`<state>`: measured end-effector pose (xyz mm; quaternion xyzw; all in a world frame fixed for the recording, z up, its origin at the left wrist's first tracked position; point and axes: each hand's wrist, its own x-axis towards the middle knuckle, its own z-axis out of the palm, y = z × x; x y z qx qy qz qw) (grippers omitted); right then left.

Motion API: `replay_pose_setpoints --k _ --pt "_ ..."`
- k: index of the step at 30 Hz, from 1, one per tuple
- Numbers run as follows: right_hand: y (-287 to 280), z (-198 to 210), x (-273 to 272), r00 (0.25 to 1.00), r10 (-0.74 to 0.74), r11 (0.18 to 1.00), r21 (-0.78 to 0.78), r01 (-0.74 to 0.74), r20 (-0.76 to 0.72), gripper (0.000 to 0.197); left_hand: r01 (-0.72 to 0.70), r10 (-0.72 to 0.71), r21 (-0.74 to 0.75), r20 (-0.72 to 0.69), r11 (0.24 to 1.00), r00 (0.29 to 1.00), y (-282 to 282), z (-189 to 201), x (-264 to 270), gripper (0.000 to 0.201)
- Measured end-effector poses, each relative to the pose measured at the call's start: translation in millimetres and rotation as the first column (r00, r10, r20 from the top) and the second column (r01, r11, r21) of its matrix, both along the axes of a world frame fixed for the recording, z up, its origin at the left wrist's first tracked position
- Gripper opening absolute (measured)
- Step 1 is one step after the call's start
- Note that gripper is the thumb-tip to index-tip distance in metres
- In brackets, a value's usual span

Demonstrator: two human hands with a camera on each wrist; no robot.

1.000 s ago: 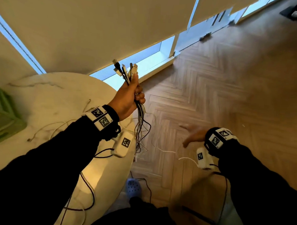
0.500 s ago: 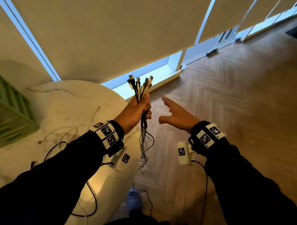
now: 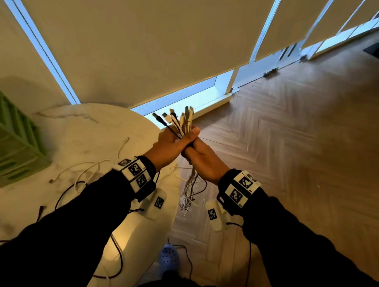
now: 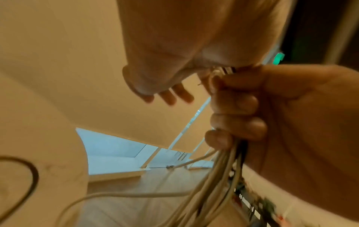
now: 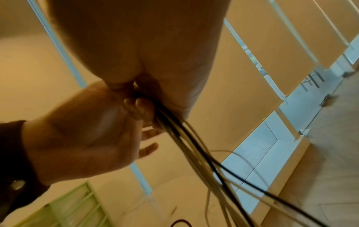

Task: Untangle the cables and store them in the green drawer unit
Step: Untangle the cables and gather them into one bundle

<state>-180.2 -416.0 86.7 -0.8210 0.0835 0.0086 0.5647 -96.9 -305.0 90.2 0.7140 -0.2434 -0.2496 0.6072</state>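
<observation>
Both the left hand [image 3: 169,146] and right hand [image 3: 202,159] clench the cable bundle [image 3: 180,123] beside the table [image 3: 80,125].

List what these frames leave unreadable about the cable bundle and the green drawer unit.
- Bundle of white and black cables: exact count unclear, left hand and right hand cover the middle.
- Hanging ends: head view, too small and tangled.
- Green plastic drawer unit: cut by left edge.
</observation>
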Motion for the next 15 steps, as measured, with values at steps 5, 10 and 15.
replay_pose_setpoints --k 5,10,15 --pt "2 15 -5 0.995 0.019 0.988 0.154 -0.004 -0.096 0.016 -0.082 -0.071 -0.326 -0.432 0.942 0.899 -5 9 8 0.043" --pt "-4 5 -2 0.977 0.059 0.975 -0.199 -0.101 -0.206 0.023 -0.009 -0.024 -0.303 -0.102 0.953 0.994 -14 26 4 0.035" --pt "-3 4 -2 0.968 0.087 0.931 -0.327 -0.163 -0.235 0.036 0.07 -0.057 -0.1 0.124 0.993 0.991 -23 29 -14 0.02"
